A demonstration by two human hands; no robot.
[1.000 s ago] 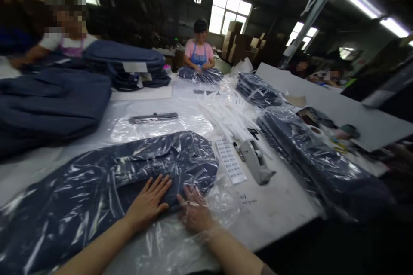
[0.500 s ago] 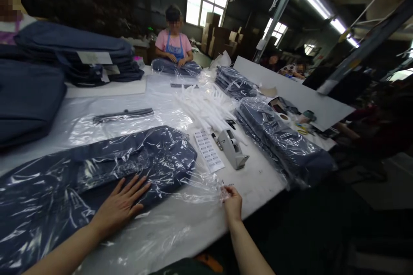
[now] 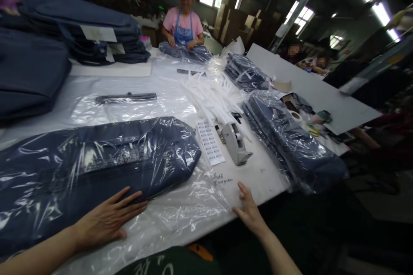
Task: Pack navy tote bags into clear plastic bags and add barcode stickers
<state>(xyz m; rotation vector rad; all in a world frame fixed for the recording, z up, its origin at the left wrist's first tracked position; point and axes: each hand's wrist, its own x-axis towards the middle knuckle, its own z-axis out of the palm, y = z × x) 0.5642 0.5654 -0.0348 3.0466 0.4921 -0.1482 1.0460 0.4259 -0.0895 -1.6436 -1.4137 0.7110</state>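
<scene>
"The bagged garment [image 3: 97,159], where does it lie?"

"On the desk [image 3: 261,176], out at my 9 o'clock. It is navy cloth, folded long, inside a clear plastic bag, and it runs from the left edge of my view to about the middle."

"And your hands?"

"My left hand [image 3: 106,219] is at 7 o'clock, palm down and fingers spread. It lies flat on the film, with the fingertips against the near edge of the cloth. To the right of it, the bag's loose end [image 3: 196,206] lies crumpled on the desk at 6 o'clock, with no cloth in it."

"What is past that?"

"A label sheet [image 3: 210,147] lies just off the garment's right end, towards 1 o'clock. A grey tape dispenser [image 3: 237,142] stands just beside the sheet, at its 3 o'clock. My right hand [image 3: 250,210] is at 5 o'clock on the near rim of the desk. It is open with the fingers straight and holds nothing. It sits right at the corner of the loose film, but I cannot tell whether it touches it."

"And farthest right?"

"A stack of bagged garments [image 3: 290,146] lies at 3 o'clock, well apart from both hands."
</scene>
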